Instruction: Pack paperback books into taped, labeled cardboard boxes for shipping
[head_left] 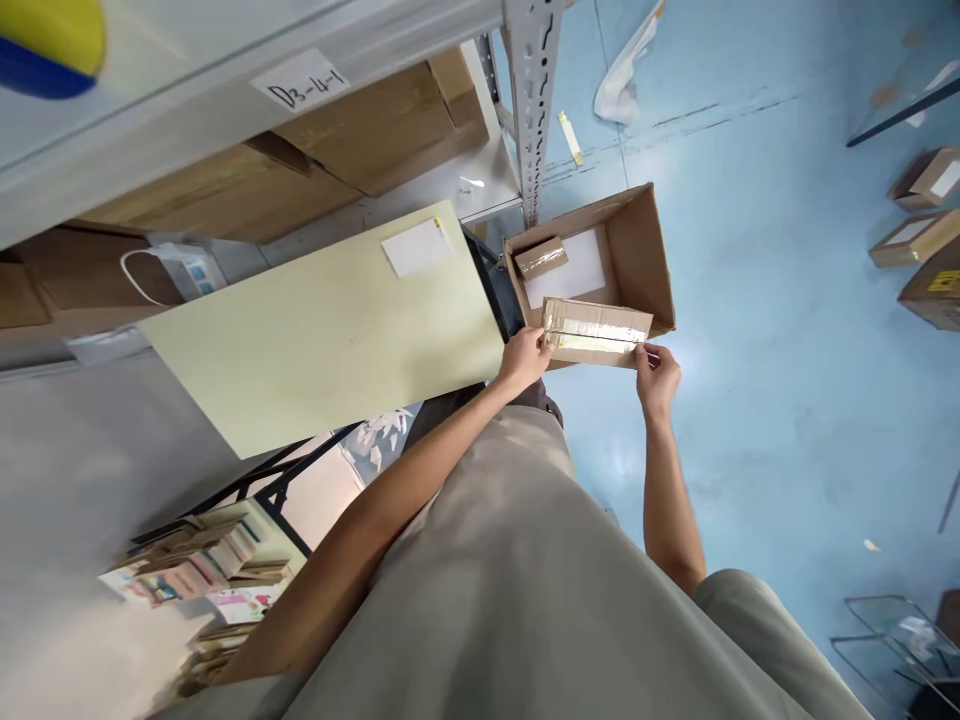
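A flat, narrow cardboard box [596,350] with shiny clear tape along its top is held level between my two hands. My left hand [527,357] grips its left end, and my right hand [658,380] pinches the lower right corner. Right behind it stands a larger open carton [641,245], whose near side the held box partly covers. Inside the carton lie a small taped cardboard box [541,258] and a white sheet [568,268].
Left of the carton is a pale yellow tabletop [322,330] with a white card [417,247] on it. A metal shelf [532,110] holding cardboard boxes [382,120] runs along the back. Stacked books [202,565] stand lower left; more boxes [911,238] sit on the blue floor at right.
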